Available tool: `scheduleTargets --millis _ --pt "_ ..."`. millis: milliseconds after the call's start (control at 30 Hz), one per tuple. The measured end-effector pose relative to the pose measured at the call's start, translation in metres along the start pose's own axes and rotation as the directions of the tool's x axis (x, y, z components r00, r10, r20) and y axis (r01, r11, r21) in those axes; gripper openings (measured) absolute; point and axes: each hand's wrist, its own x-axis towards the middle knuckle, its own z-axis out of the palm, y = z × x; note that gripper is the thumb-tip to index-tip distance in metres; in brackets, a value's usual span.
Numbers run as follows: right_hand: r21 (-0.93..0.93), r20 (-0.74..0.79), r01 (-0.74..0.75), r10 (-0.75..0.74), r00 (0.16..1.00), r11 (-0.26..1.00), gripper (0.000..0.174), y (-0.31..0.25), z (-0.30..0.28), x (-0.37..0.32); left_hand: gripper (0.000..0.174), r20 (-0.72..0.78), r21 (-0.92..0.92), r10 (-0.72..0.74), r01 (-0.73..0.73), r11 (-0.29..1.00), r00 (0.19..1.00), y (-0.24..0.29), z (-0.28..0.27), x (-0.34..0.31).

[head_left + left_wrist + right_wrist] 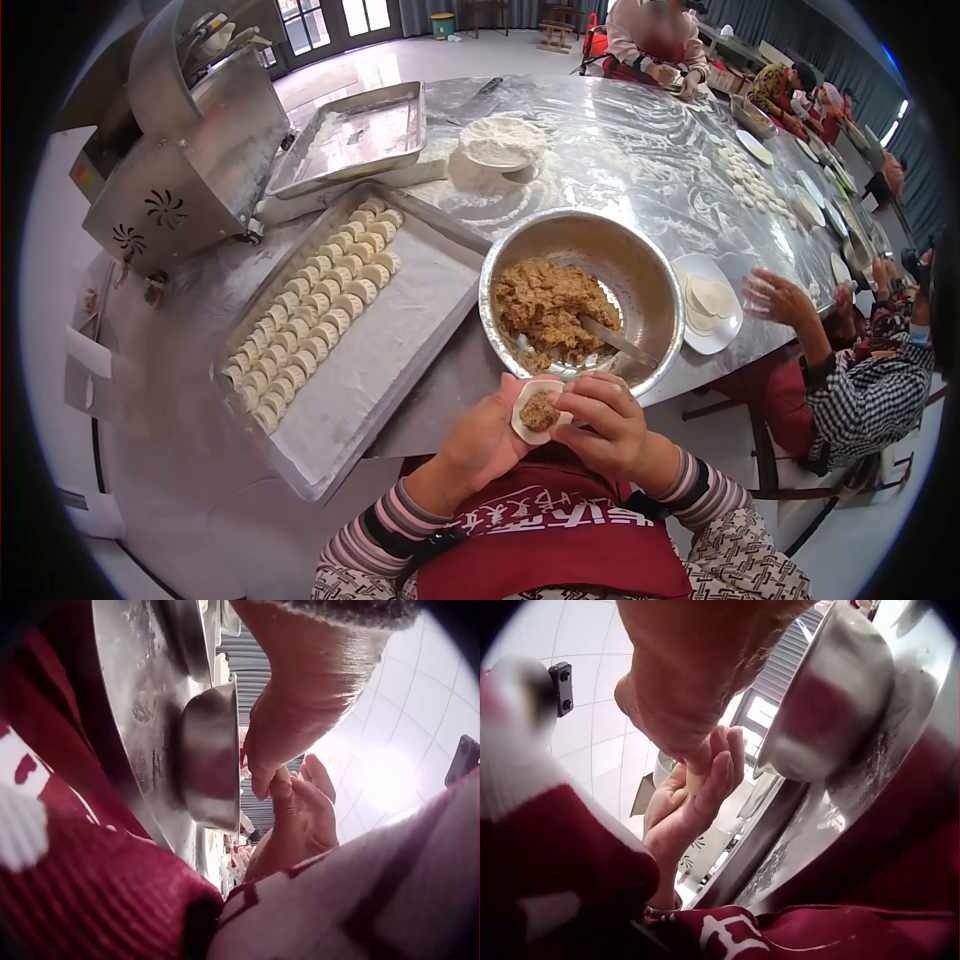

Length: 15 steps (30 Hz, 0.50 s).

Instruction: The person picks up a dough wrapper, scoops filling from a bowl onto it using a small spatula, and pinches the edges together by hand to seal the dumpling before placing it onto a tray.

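A round dumpling wrapper (525, 424) with a lump of brown filling (540, 411) lies between my two hands, just in front of the apron. My left hand (484, 442) cradles it from the left. From the right, my right hand (612, 428) pinches its edge between thumb and fingers. Right behind them stands a large steel bowl (655, 270) with minced filling (556, 305) and a flat metal spatula (620, 342) stuck in it. In the right wrist view, the pale wrapper edge (695, 784) shows between the fingers; in the left wrist view the hands mostly cover it.
To the left, a metal tray (385, 370) carries rows of folded dumplings (318, 300). Round wrappers (709, 298) lie on a white plate (722, 338) right of the bowl. Farther back are a flour dish (502, 145), another tray (350, 140) and a steel machine (185, 170). People sit along the right.
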Motion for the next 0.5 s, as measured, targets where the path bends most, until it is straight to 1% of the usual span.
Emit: scheduleTargets --millis 67,100,133,167,200,267,300,333,367,400,433,467,500 --pt "0.018 -0.025 -0.017 0.018 1.000 1.000 0.018 0.001 0.005 0.001 0.050 0.051 0.162 0.047 -0.055 0.985 0.998 -0.003 0.004 -0.002" --pt "0.059 -0.046 -0.095 0.098 0.994 0.994 0.019 0.002 0.006 0.002 0.050 0.049 0.164 0.046 -0.053 0.985 0.998 -0.003 0.008 -0.005" --pt "0.101 -0.063 -0.174 0.181 0.981 0.980 0.020 0.002 0.008 0.004 0.047 0.028 0.484 0.084 -0.087 0.871 0.996 -0.002 0.015 -0.010" --pt "0.165 -0.070 -0.241 0.255 0.964 0.956 0.022 0.001 0.007 0.009 0.045 0.022 0.747 0.123 -0.098 0.657 0.992 -0.002 0.019 -0.013" --pt "0.163 -0.073 -0.246 0.260 0.963 0.955 0.022 0.002 0.008 0.010 0.045 0.023 0.749 0.117 -0.094 0.656 0.993 -0.004 0.017 -0.012" --pt "0.284 -0.055 -0.313 0.342 0.938 0.906 0.023 0.005 0.010 0.012 0.048 0.015 0.730 0.194 -0.144 0.669 0.981 -0.010 0.010 -0.008" --pt "0.265 -0.106 -0.310 0.348 0.932 0.913 0.030 0.004 0.009 0.015 0.049 0.000 0.676 0.221 -0.163 0.719 0.975 -0.011 0.007 -0.008" --pt "0.265 -0.111 -0.309 0.347 0.931 0.913 0.030 0.001 0.010 0.012 0.049 0.001 0.680 0.220 -0.162 0.715 0.975 -0.010 0.006 -0.009" --pt "0.440 -0.094 -0.494 0.585 0.805 0.750 0.033 -0.006 0.012 0.005 0.049 0.003 0.688 0.287 -0.211 0.695 0.958 -0.008 0.008 -0.010" --pt "0.591 -0.027 -0.617 0.777 0.629 0.520 0.036 -0.008 0.012 0.000 0.050 0.006 0.695 0.354 -0.258 0.671 0.935 -0.006 0.010 -0.011" --pt "0.622 0.133 -0.667 0.785 0.605 0.409 0.038 -0.005 0.007 -0.005 0.050 0.007 0.696 0.355 -0.260 0.670 0.935 -0.006 0.014 -0.011" --pt "0.622 0.132 -0.667 0.785 0.605 0.410 0.038 -0.005 0.009 -0.004 0.050 -0.001 0.648 0.374 -0.284 0.707 0.927 -0.006 0.018 -0.011" --pt "0.736 0.294 -0.651 0.778 0.556 0.187 0.036 -0.005 0.011 -0.004 0.049 -0.011 0.597 0.390 -0.306 0.741 0.921 -0.007 0.019 -0.011"
